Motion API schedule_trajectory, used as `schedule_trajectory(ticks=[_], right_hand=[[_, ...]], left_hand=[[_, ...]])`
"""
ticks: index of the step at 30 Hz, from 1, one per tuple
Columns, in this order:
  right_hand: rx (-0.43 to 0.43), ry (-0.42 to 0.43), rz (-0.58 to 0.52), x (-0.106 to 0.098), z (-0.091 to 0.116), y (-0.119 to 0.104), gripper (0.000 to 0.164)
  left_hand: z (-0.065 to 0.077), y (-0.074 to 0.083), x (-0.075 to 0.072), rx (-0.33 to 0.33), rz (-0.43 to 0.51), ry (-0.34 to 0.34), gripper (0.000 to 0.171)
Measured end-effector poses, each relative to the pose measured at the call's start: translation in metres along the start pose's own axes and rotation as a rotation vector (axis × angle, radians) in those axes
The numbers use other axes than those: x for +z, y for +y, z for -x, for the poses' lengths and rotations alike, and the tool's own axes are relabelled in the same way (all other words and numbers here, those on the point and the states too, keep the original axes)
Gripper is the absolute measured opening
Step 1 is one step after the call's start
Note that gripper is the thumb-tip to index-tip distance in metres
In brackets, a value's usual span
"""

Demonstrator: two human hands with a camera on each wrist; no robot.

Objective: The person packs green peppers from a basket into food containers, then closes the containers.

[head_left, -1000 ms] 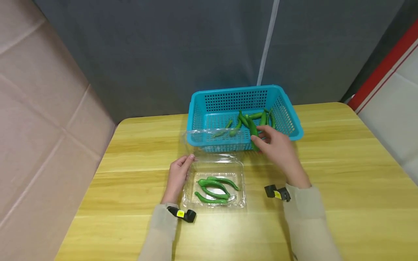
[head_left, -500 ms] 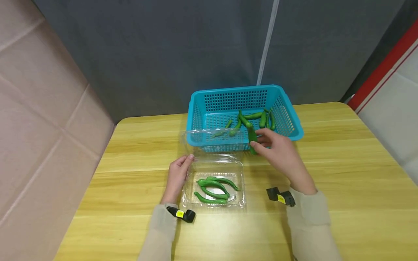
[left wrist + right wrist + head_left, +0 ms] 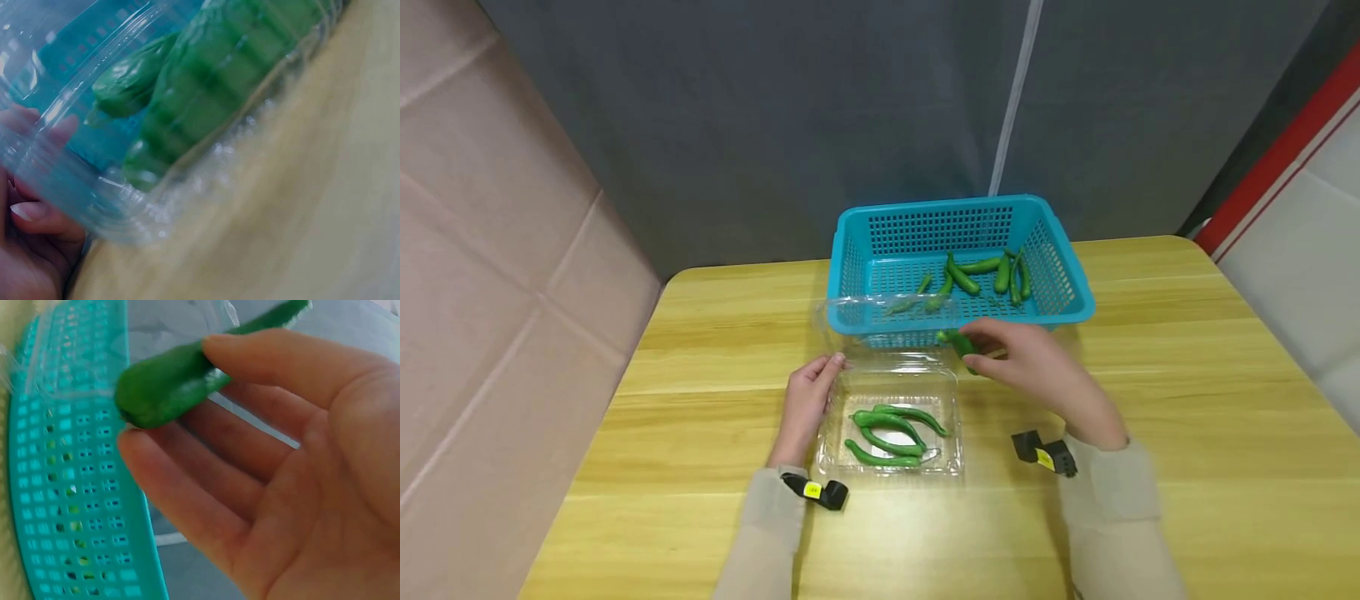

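- The right hand [image 3: 1026, 358], right of the middle of the head view, pinches one green pepper [image 3: 959, 344] between thumb and fingers, over the near edge of the blue basket [image 3: 947, 203]
- In the right wrist view the thumb lies on top and the fingers spread below, a light hold that probably spares the smooth skin and leaves both ends free
- The left hand [image 3: 805, 404], left of the middle, grips the side edge of the clear box [image 3: 957, 425] near its fold, likely because such thin plastic would slide or tip on the table [image 3: 700, 467]
- The box lies open at lower centre with a few loose peppers [image 3: 891, 420] on its floor, and its lid [image 3: 850, 329] stands up behind, perhaps kept out of the way of the opening
- The basket sits just beyond, at upper centre, seemingly close so that the reach stays short; more peppers [image 3: 964, 279] lie in it, mostly towards its right side
- In the head view the fingers cover the lower end of the held pepper
- Some basket peppers show only through the lid, and whether the lid touches the basket is hard to tell
- The left wrist view is blurred, with glare on the plastic; the hand is cut off at the lower left
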State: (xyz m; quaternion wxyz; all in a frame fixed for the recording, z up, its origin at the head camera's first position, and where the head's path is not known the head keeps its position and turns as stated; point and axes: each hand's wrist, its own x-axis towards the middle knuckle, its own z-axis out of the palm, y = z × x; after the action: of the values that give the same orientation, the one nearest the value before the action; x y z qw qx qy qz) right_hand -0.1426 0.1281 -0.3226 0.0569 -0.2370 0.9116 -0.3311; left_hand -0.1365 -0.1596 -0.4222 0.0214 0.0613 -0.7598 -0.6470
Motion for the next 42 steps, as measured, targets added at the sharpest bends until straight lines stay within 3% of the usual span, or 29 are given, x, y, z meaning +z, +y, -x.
schedule_trajectory(ticks=[6, 14, 22, 28, 42], right_hand=[[-0.032, -0.119, 0.031, 0.018, -0.009, -0.006, 0.035], [-0.067, -0.189, 0.037, 0.044, -0.023, -0.011, 0.034], [-0.09, -0.163, 0.222, 0.066, -0.028, -0.016, 0.024], [-0.097, -0.163, 0.258, 0.077, -0.029, -0.019, 0.025], [-0.11, -0.169, 0.287, 0.088, -0.032, -0.019, 0.022]], left_hand=[[-0.001, -0.001, 0.0, 0.002, -0.009, -0.005, 0.036], [0.0, -0.001, 0.0, 0.002, -0.017, -0.007, 0.036], [-0.011, -0.023, -0.002, 0.012, -0.02, 0.001, 0.044], [-0.001, -0.001, -0.002, 0.005, -0.007, -0.019, 0.037], [-0.001, -0.002, -0.001, 0.002, -0.007, -0.005, 0.036]])
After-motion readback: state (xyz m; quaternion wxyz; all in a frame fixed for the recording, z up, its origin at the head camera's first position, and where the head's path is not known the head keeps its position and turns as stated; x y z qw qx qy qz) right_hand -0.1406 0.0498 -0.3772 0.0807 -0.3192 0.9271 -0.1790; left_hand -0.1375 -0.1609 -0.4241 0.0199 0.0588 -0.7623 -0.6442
